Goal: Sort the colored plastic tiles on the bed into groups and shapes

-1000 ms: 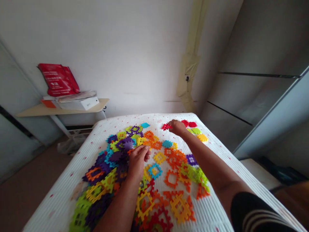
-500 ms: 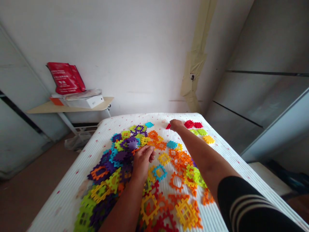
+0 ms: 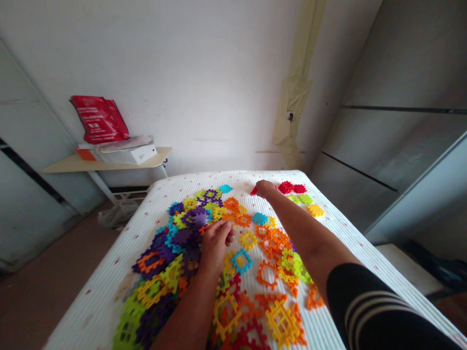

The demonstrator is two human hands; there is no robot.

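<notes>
My right hand (image 3: 266,188) reaches to the far part of the bed, its fingers closed on a red interlocking plastic block piece (image 3: 254,191). Most of that piece is hidden behind the hand. To its right lie red toothed pieces (image 3: 286,187). My left hand (image 3: 218,234) hovers over or rests on the middle of the pile, fingers curled in, with nothing visible in them. Purple pieces (image 3: 200,217) lie beside it on the left, and a blue frame piece (image 3: 241,261) is on its right.
A white quilted sheet (image 3: 339,253) covers the bed. Orange, yellow, green and purple pieces spread across it. Lime pieces (image 3: 305,199) and a yellow piece (image 3: 315,210) lie at the right edge. A small table (image 3: 65,164) with a red bag (image 3: 98,119) stands at left; a grey cabinet (image 3: 397,131) at right.
Almost nothing differs. My right hand stays at the same spot with the red piece, and my left hand keeps its place over the pile.
</notes>
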